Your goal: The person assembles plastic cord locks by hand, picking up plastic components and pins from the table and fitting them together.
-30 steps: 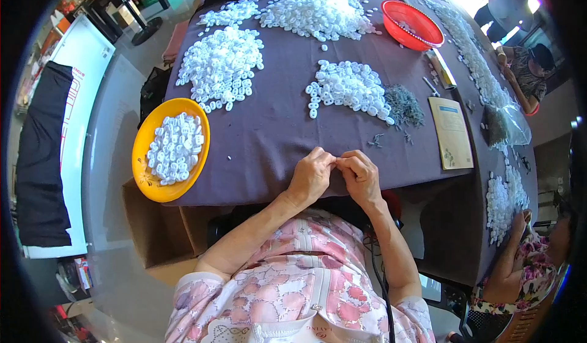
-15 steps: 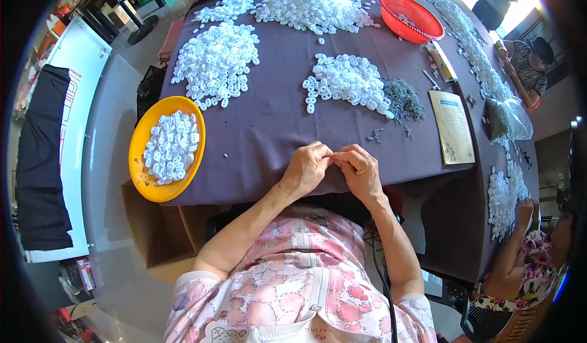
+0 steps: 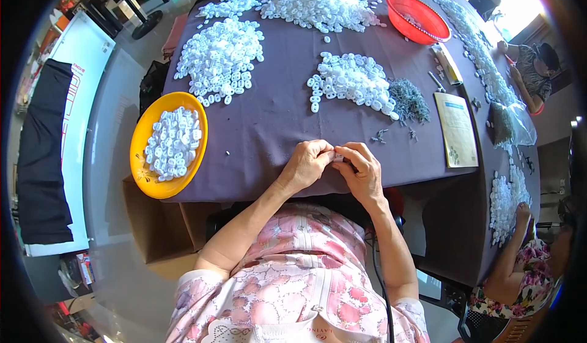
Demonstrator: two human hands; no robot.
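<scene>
Near the table's front edge, my left hand [image 3: 307, 164] and my right hand [image 3: 361, 169] meet, fingertips pinched together on a small white plastic piece [image 3: 338, 158]. Fingers cover most of it, so its full shape is hidden. Beyond my hands lies a heap of small white oval plastic pieces [image 3: 351, 80]. Touching its right side is a pile of small dark grey pegs [image 3: 408, 100], with a few loose pegs [image 3: 379, 137] closer to my right hand. To the left, a yellow oval dish [image 3: 142, 178] holds many similar white pieces [image 3: 173, 144].
Larger heaps of white pieces [image 3: 221, 55] cover the far part of the dark tablecloth [image 3: 269, 107]. A red basket [image 3: 419, 19] stands far right, above a booklet [image 3: 457, 129]. Two other people sit along the right side, one with a hand [image 3: 523, 213] at a white heap.
Between my fingertips the white piece now shows more clearly. My right fingers have shifted and curled slightly around it. The whole view has moved a little.
</scene>
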